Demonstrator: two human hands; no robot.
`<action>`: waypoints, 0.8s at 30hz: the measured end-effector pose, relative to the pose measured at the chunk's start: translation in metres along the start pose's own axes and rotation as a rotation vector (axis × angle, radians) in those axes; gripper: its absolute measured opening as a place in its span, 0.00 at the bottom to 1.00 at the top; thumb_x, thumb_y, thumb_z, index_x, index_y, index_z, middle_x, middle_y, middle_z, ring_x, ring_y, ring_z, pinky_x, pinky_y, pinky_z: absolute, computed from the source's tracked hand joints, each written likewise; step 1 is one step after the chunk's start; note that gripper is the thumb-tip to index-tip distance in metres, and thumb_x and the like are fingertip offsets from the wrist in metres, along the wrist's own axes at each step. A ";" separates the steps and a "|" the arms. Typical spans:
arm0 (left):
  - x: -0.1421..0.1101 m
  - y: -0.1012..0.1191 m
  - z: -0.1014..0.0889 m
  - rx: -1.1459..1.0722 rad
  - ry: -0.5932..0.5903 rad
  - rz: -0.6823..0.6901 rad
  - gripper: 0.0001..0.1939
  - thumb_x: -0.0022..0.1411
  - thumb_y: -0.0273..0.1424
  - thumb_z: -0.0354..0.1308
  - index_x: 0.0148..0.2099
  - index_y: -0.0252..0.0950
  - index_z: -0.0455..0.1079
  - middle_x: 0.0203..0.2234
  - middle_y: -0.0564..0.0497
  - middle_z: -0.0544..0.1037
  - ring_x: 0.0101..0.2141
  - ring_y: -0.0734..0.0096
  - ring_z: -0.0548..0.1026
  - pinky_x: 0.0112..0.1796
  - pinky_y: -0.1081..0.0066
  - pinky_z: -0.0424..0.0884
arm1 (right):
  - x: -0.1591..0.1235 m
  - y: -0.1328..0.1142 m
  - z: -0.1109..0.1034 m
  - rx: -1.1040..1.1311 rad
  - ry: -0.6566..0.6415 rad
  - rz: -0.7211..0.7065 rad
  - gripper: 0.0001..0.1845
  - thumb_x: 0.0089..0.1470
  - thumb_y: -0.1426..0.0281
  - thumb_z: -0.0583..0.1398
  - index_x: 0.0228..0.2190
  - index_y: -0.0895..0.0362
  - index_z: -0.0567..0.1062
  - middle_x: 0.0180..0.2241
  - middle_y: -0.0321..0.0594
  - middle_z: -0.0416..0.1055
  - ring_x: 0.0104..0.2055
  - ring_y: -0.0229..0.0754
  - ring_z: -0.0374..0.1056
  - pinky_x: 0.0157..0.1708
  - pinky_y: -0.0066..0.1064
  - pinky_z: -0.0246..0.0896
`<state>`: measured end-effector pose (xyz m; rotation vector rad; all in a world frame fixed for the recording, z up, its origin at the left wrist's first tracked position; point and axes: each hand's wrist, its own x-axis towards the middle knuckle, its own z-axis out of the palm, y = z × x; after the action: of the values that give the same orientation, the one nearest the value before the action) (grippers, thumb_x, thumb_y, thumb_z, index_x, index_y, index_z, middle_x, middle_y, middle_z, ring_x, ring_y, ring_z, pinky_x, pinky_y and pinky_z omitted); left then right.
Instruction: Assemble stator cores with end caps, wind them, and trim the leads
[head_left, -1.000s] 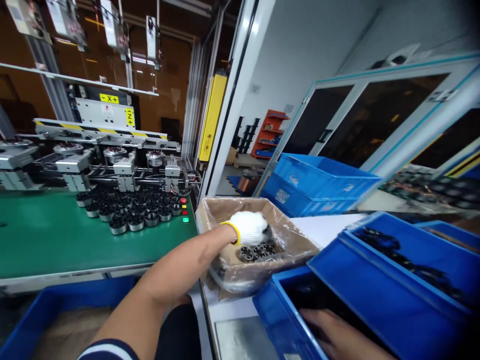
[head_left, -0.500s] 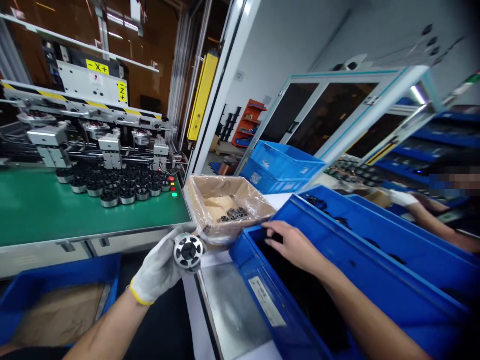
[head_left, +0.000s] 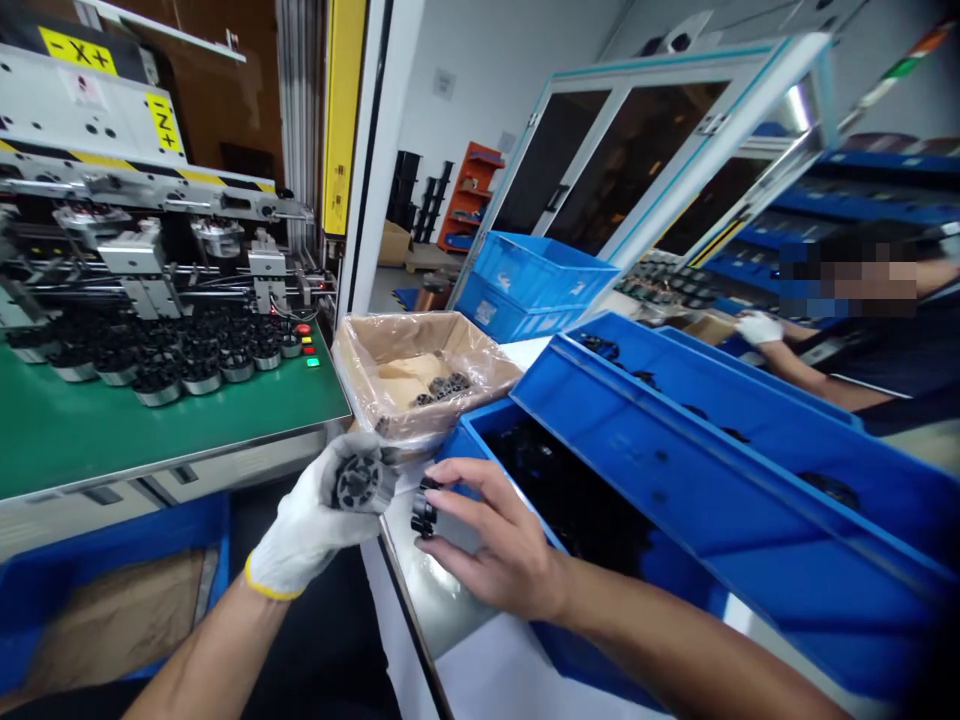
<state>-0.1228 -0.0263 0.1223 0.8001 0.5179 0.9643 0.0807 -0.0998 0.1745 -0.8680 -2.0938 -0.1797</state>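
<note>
My left hand (head_left: 300, 525), in a white glove with a yellow cuff, is closed around a metal motor stator core (head_left: 361, 484), its slotted round end turned toward me. Bare, my right hand (head_left: 502, 540) pinches a black plastic end piece (head_left: 424, 508) between thumb and fingertips. The piece is a short way right of the core, and the two are apart. Beside my right hand lies a long blue bin (head_left: 471, 424) with a heap of black parts (head_left: 566, 490) in it.
A plastic-lined carton (head_left: 360, 390) with some cores stands behind my hands. On the green table (head_left: 67, 450) at left, rows of black-topped cores (head_left: 157, 385) sit before a machine (head_left: 135, 265). More blue bins (head_left: 675, 460) are at right; a co-worker's gloved hand (head_left: 759, 328) is beyond.
My right hand has come out of the blue bin with a black plastic end piece and moved left, near the core. My left hand has turned the core slightly. The view has shifted right.
</note>
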 end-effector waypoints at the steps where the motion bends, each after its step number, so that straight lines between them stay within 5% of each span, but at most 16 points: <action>1: 0.001 -0.002 0.001 0.008 -0.002 -0.009 0.35 0.36 0.25 0.77 0.51 0.40 0.75 0.42 0.52 0.80 0.40 0.71 0.77 0.40 0.77 0.72 | 0.001 0.001 0.000 0.013 0.013 -0.002 0.19 0.58 0.75 0.66 0.50 0.64 0.73 0.47 0.55 0.71 0.50 0.47 0.73 0.48 0.35 0.77; 6: -0.001 -0.025 -0.001 0.142 -0.095 0.000 0.37 0.56 0.48 0.67 0.65 0.42 0.67 0.48 0.45 0.79 0.44 0.60 0.77 0.45 0.65 0.75 | 0.003 -0.001 0.003 0.038 0.050 0.001 0.24 0.59 0.72 0.68 0.53 0.65 0.71 0.46 0.55 0.72 0.50 0.48 0.73 0.50 0.38 0.76; 13: -0.015 -0.016 0.005 0.739 -0.110 0.031 0.52 0.48 0.40 0.73 0.72 0.46 0.57 0.59 0.47 0.75 0.59 0.45 0.71 0.60 0.55 0.68 | 0.003 -0.002 0.004 -0.034 0.028 -0.014 0.20 0.56 0.80 0.64 0.51 0.66 0.72 0.45 0.55 0.73 0.49 0.48 0.73 0.47 0.39 0.77; 24: -0.015 -0.013 0.002 0.796 -0.152 0.032 0.52 0.48 0.33 0.69 0.73 0.44 0.54 0.67 0.48 0.66 0.66 0.45 0.63 0.67 0.54 0.59 | -0.001 -0.001 0.005 -0.053 -0.006 -0.034 0.19 0.57 0.76 0.65 0.51 0.65 0.72 0.44 0.56 0.75 0.47 0.50 0.73 0.42 0.42 0.76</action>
<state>-0.1219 -0.0442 0.1138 1.5838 0.7690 0.7050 0.0773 -0.0993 0.1705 -0.8650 -2.1189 -0.2518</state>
